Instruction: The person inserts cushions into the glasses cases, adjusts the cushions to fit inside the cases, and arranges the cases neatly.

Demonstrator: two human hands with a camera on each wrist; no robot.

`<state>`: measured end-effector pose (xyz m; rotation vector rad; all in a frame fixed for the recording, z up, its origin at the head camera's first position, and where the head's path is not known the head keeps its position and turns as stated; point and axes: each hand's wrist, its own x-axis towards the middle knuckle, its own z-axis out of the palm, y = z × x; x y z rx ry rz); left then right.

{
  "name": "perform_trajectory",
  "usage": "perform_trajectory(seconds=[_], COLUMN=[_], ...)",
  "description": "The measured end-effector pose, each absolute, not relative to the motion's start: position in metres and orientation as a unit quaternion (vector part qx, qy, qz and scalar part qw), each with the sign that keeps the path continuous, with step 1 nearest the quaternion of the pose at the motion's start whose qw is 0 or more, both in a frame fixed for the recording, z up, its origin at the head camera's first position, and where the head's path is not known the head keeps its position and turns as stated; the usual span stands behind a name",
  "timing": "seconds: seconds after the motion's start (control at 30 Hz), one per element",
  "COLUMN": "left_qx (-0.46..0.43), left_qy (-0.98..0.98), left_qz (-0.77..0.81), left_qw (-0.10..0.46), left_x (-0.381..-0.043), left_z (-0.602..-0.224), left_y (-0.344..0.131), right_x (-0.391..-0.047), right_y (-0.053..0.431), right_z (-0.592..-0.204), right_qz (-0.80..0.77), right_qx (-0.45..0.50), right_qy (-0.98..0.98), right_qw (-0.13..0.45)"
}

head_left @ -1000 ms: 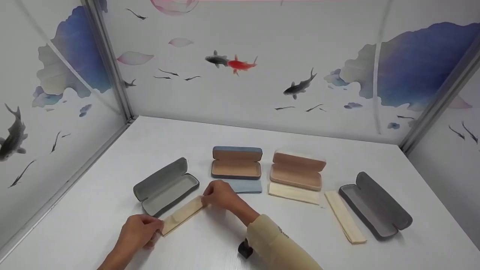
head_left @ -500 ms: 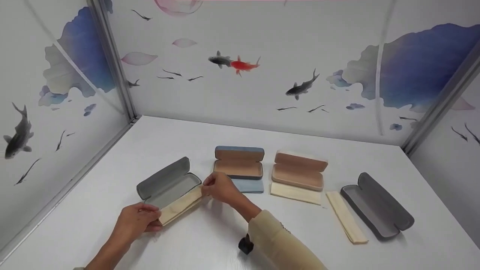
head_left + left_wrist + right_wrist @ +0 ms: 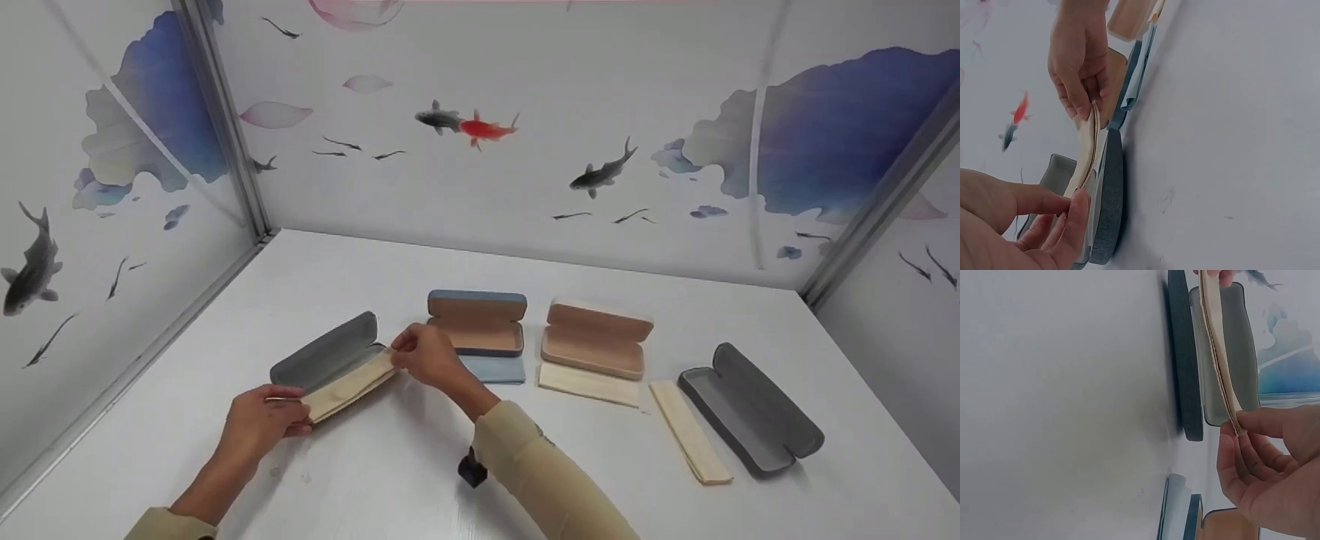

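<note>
A folded cream cloth (image 3: 351, 388) is stretched between both hands, over the bottom half of the grey glasses case (image 3: 326, 352) at the left. My left hand (image 3: 259, 421) pinches its near-left end, and my right hand (image 3: 429, 360) pinches the far-right end between thumb and fingers. In the left wrist view the cloth (image 3: 1088, 147) sags a little above the case's dark outer wall (image 3: 1107, 197). The right wrist view shows the cloth (image 3: 1217, 349) in front of the raised grey lid (image 3: 1239, 337). Much of the case's bottom is hidden beneath the cloth.
Behind my right hand stands an opened blue case (image 3: 477, 337) with a folded blue cloth (image 3: 491, 370) before it. Further right are a pink-lined case (image 3: 594, 352) with a cream cloth (image 3: 588, 384), then another cream cloth (image 3: 690, 433) beside a dark grey case (image 3: 750, 412). Printed walls (image 3: 525, 210) enclose the table.
Both hands have lifted the cream cloth from the table in front of the grey case and carried it up and away from me, over the case's bottom half.
</note>
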<state>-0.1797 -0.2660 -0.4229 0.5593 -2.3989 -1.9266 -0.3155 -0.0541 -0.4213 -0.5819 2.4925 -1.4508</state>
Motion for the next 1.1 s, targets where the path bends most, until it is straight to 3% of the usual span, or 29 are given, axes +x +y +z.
perform_trajectory(seconds=[0.5,1.1], left_qx=[0.212,0.222], left_qy=[-0.789,-0.812], left_qz=[-0.575,-0.536], left_qw=[0.051,0.059], left_x=[-0.187,-0.189], left_z=[-0.425,-0.432], left_y=[-0.268,-0.268], right_x=[-0.328,-0.332], right_y=[-0.071,-0.081], right_z=[-0.425,-0.448], right_qz=[-0.494,-0.510], right_qx=[-0.199,-0.185], right_qy=[0.843,0.837], right_qw=[0.080,0.070])
